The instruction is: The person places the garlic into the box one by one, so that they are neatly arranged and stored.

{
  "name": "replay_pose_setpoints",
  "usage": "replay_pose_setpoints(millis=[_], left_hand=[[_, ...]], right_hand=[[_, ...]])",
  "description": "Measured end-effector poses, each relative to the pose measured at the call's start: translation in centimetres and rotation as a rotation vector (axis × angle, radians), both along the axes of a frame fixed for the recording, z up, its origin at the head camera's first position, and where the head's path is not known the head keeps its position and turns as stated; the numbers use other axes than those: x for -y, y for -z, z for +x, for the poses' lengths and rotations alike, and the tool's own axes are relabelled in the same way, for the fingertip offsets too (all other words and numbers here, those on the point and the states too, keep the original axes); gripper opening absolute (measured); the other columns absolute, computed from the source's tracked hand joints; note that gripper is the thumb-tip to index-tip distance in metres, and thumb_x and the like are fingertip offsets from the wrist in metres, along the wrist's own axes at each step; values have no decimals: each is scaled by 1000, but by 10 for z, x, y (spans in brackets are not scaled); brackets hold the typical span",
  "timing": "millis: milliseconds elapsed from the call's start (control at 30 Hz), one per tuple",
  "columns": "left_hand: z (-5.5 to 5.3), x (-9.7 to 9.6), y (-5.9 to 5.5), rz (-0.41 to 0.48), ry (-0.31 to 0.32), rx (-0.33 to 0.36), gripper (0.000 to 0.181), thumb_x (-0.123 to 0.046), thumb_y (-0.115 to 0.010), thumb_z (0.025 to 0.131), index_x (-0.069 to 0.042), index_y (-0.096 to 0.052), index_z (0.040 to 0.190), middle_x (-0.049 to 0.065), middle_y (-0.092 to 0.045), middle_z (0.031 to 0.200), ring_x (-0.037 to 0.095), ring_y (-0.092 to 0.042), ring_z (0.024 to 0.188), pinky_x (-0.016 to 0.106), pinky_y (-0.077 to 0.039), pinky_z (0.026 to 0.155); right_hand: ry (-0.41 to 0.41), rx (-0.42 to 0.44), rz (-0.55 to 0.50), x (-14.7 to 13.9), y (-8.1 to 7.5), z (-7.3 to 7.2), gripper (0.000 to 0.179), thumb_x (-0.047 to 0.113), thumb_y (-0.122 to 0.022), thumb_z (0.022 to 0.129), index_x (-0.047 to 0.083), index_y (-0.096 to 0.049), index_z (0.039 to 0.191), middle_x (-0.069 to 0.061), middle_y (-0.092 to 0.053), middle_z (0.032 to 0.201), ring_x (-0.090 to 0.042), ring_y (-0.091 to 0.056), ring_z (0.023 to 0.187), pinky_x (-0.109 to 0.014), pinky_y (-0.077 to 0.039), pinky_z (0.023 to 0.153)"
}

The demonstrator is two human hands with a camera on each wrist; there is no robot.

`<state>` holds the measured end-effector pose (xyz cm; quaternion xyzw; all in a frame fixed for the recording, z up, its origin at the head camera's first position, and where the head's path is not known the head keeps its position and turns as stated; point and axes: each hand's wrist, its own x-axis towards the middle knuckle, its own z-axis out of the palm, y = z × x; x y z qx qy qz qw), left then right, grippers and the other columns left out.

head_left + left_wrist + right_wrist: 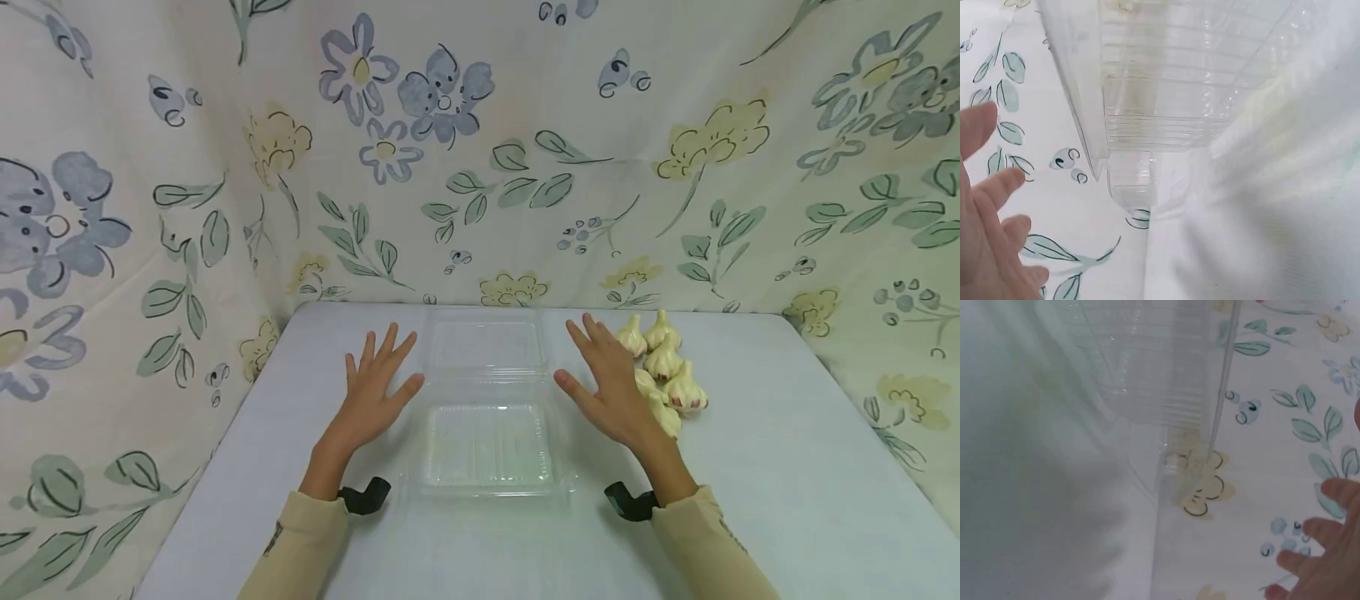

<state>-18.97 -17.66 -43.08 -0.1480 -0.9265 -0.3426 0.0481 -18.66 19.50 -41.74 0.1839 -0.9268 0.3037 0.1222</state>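
a floral cloth (517, 225) hangs behind a white table (795, 450)

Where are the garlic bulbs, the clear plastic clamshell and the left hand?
Garlic bulbs (663, 362): head view, one bulb's body.
Clear plastic clamshell (487, 447): head view, near half's floor.
Left hand (372, 402): head view, back of the hand.

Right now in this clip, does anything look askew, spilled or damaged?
Nothing stands out. The clear plastic container lies open and straight between the left hand and the right hand. The garlic bulbs sit clustered by the right hand, which partly hides some. No spill or breakage shows.
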Motion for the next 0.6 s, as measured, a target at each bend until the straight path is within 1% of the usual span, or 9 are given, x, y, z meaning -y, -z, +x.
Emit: replay_pose_setpoints(millis=[133, 300, 367, 400, 467, 600], left_hand=[[6, 2, 4, 100, 99, 59, 71, -43, -58, 102, -25, -26, 163, 7, -3, 174, 38, 11, 159, 72, 13, 117], [15, 9, 12, 207, 247, 144, 78, -27, -67, 98, -29, -25, 163, 4, -1, 174, 39, 4, 160, 78, -4, 116], [19, 12, 16, 239, 299, 166, 80, -22, -69, 96, -30, -25, 163, 3, -1, 174, 39, 1, 160, 80, -11, 113], [20, 13, 18, 248, 321, 168, 81, -19, -69, 94, -29, -26, 162, 5, -1, 174, 41, -1, 160, 80, -13, 113], [22, 14, 22, 253, 353, 173, 81, -16, -68, 93, -27, -28, 162, 7, -2, 174, 42, -4, 159, 80, -15, 112], [23, 16, 29, 244, 376, 163, 78, -14, -67, 92, -20, -31, 161, 12, -6, 173, 43, -6, 159, 80, -16, 112]], right_hand=[[-73, 62, -8, 1, 6, 6, 76, 45, -61, 99, 32, -23, 163, -5, -11, 173, -42, -14, 158, -75, -13, 117], [-140, 172, -7, 3, 13, 14, 76, 50, -63, 97, 40, -24, 162, -2, -11, 173, -43, -19, 156, -77, -16, 114], [-164, 213, -2, 4, 16, 17, 76, 54, -64, 96, 42, -26, 160, -1, -14, 173, -43, -21, 156, -78, -17, 113], [-176, 229, 2, 4, 18, 18, 75, 56, -64, 95, 43, -27, 160, 1, -15, 173, -42, -21, 156, -78, -18, 113], [-201, 254, 4, 5, 21, 20, 75, 58, -65, 94, 44, -30, 158, 2, -17, 172, -41, -23, 156, -77, -20, 114], [-241, 265, 10, 7, 27, 24, 76, 59, -67, 92, 40, -35, 158, 2, -19, 171, -40, -24, 155, -75, -25, 113]])
